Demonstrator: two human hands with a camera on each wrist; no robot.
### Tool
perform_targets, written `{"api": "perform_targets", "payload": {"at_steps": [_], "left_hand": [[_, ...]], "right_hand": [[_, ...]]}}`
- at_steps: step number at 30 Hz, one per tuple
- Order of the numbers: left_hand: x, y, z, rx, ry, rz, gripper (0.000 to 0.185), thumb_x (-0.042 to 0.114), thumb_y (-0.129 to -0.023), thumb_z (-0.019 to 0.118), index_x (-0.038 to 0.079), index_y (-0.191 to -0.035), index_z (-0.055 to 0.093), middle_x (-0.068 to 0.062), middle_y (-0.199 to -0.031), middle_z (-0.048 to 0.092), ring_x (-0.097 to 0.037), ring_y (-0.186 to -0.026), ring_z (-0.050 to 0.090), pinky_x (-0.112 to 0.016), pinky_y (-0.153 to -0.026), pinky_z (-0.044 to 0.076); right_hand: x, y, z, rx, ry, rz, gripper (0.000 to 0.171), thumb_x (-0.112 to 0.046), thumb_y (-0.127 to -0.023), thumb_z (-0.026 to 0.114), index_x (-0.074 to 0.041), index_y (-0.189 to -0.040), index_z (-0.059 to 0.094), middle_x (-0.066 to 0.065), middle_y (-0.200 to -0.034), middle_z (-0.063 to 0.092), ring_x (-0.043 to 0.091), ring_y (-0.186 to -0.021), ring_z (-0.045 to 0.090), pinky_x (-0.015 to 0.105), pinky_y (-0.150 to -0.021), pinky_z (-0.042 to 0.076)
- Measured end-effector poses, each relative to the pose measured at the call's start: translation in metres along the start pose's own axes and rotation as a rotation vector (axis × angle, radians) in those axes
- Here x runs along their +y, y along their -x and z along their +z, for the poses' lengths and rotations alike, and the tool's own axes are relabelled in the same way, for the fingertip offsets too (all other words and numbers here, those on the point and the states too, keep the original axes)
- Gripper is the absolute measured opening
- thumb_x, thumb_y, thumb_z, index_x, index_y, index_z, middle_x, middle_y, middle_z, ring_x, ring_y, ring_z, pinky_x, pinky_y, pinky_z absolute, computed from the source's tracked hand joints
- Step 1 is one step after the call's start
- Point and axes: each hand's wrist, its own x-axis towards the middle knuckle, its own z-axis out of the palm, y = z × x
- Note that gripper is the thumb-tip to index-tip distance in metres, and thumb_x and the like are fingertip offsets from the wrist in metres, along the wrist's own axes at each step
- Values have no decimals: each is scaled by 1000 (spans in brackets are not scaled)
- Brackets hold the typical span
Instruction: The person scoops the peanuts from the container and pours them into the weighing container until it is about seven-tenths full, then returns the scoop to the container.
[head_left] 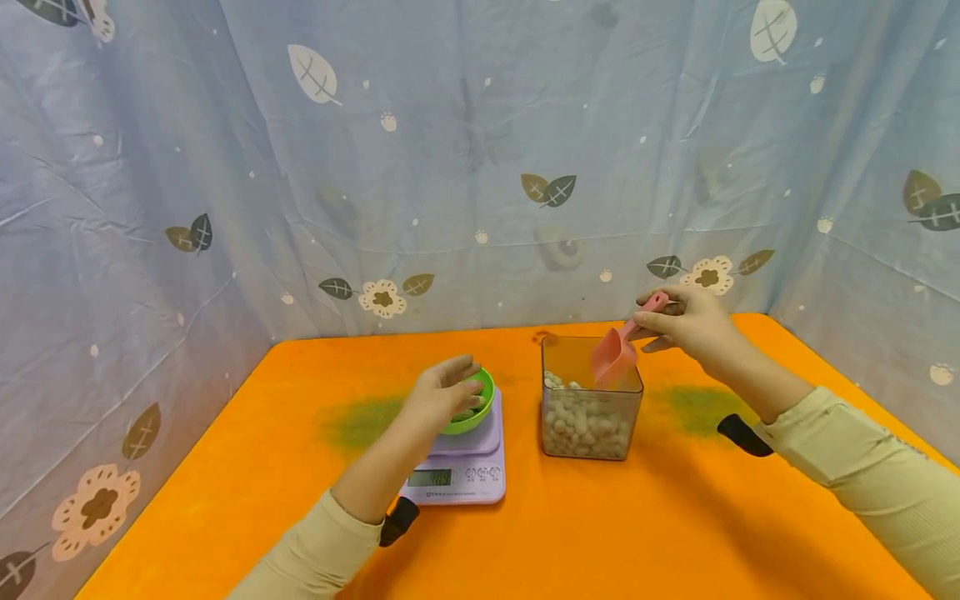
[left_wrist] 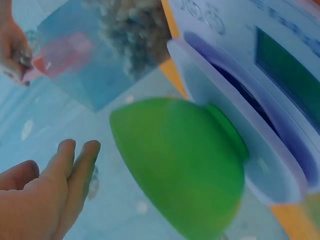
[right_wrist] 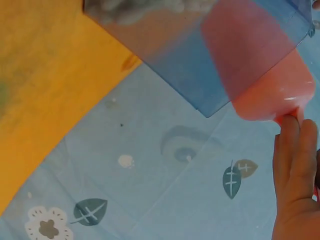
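Scoop over container, bowl on scale.
Right hand (head_left: 693, 323) pinches pink scoop (head_left: 617, 352) above peanut container (head_left: 591, 408); left hand (head_left: 444, 392), fingers relaxed, rests at green bowl (head_left: 480, 410).

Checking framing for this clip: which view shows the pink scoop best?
The head view: the whole pink scoop shows there, handle gripped by the right hand, tipped into the clear container. The right wrist view shows only its bowl; the left wrist view shows it blurred.
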Motion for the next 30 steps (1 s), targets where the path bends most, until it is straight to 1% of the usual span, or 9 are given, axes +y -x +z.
{"api": "perform_targets", "payload": {"at_steps": [3,7,10,12,14,18,23,27,30], "left_hand": [[1,-4,10,-36,-6,-2,49,-2,-99,48,-13,-145,32,-26,-145,42,-39,-126,49,-44,-103,46],[3,-8,23,-91,-31,-9,51,1,-100,48,-11,-146,30,-25,-147,40,-38,-129,47,-42,-104,45],[4,-13,33,-124,-37,-22,51,4,-101,48,-8,-147,30,-24,-148,39,-37,-130,46,-42,-105,45],[4,-17,40,-142,-34,-25,51,3,-101,47,-9,-147,29,-26,-148,37,-38,-131,44,-43,-105,44],[4,-23,46,-154,-31,-38,52,4,-102,47,-9,-148,28,-26,-149,35,-39,-132,42,-43,-105,44],[2,-34,58,-165,-35,-74,53,7,-103,48,-8,-149,27,-26,-150,34,-38,-133,41,-44,-105,44],[0,-43,64,-156,-23,-83,51,6,-102,48,-9,-147,29,-27,-148,36,-38,-133,42,-45,-104,44],[-3,-51,67,-163,-21,-100,51,4,-102,48,-11,-147,29,-29,-149,32,-39,-134,39,-45,-104,44],[-5,-56,69,-186,-24,-112,50,2,-102,45,-10,-147,28,-29,-150,31,-39,-135,38,-46,-105,44]], "right_hand": [[-2,-3,3,-9,75,-2,41,-5,-97,59,17,-128,45,13,-96,69,9,-78,69,30,-69,61],[-4,-7,10,-53,173,-54,31,1,-95,58,18,-121,49,25,-101,65,20,-80,69,32,-66,61],[-3,-11,16,-103,258,-119,25,6,-93,59,18,-114,53,25,-92,67,29,-77,69,32,-61,61],[-1,-13,21,-150,298,-141,22,8,-91,60,17,-110,55,21,-85,68,30,-73,69,32,-59,61],[2,-15,24,-193,315,-140,21,7,-91,61,17,-109,55,17,-81,68,29,-70,68,32,-57,61],[5,-15,26,-231,301,-101,21,5,-92,60,16,-110,56,16,-81,69,26,-70,68,33,-57,61],[7,-14,27,-237,218,-59,22,6,-93,59,16,-112,54,18,-85,69,29,-74,68,36,-59,61],[11,-15,28,-212,170,-45,26,4,-95,57,18,-116,52,23,-92,68,31,-78,69,36,-60,61],[14,-15,31,-183,144,-35,28,3,-96,56,18,-118,52,24,-97,68,26,-80,69,36,-61,61]]}}
